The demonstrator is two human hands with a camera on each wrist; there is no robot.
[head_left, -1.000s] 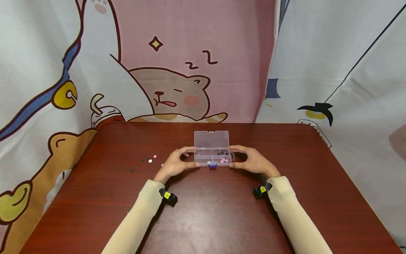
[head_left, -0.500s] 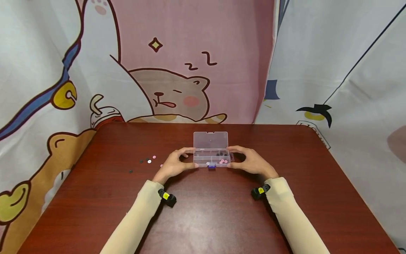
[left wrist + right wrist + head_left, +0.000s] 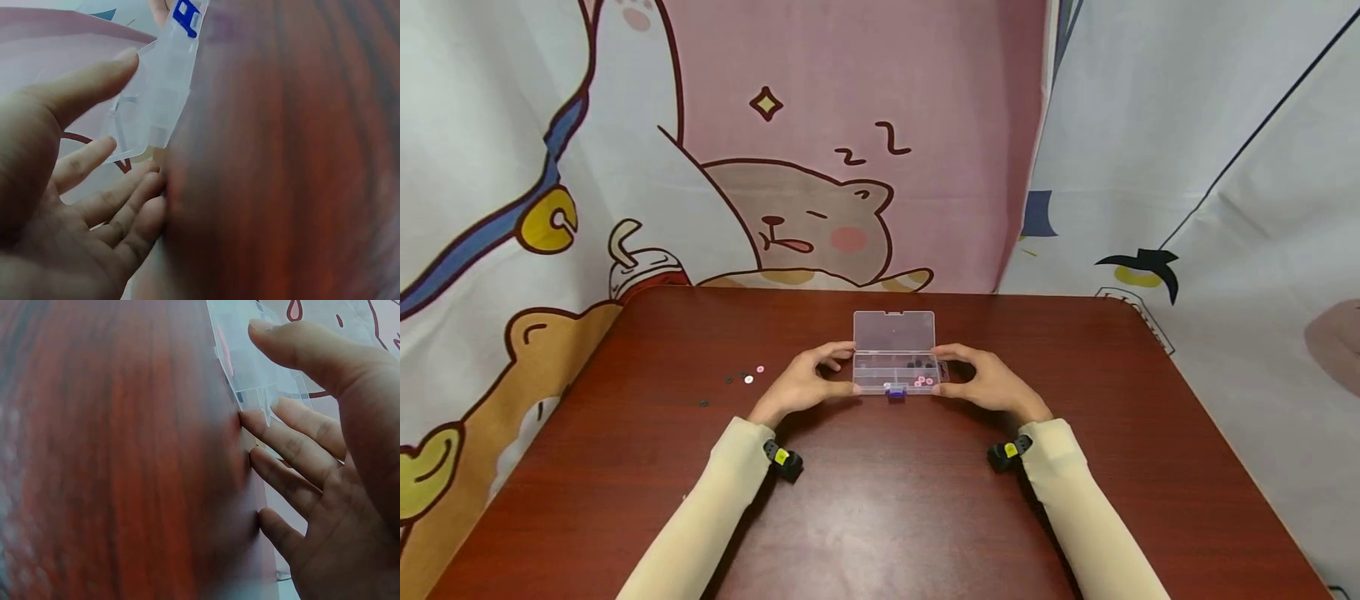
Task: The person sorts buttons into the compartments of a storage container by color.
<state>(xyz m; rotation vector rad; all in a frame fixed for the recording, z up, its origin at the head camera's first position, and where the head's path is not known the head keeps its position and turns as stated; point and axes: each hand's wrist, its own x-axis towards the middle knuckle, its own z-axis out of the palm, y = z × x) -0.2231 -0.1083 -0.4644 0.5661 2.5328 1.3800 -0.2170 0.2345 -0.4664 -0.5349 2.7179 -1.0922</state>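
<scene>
A clear plastic compartment box (image 3: 880,361) stands on the table with its lid (image 3: 894,332) raised at the back and a blue latch (image 3: 896,394) at the front. Dark button-like discs (image 3: 921,363) lie in its rear right compartment, and pink ones (image 3: 924,381) in the front right. My left hand (image 3: 799,381) is at the box's left end, thumb at the front corner, fingers towards the back. At the right end my right hand (image 3: 992,379) mirrors this. Both wrist views show spread, mostly straight fingers; whether the thumbs press the plastic is unclear.
Left of the box, several loose discs lie on the brown table (image 3: 880,517): a white one (image 3: 748,379), a pink one (image 3: 760,368) and dark ones, including one further left (image 3: 703,403). A printed cartoon curtain (image 3: 850,108) hangs behind the table.
The view shifts slightly. My left hand eases a little leftward from the box, and a pink disc beside it is no longer visible. My right hand stays at its end; the lid stays raised.
</scene>
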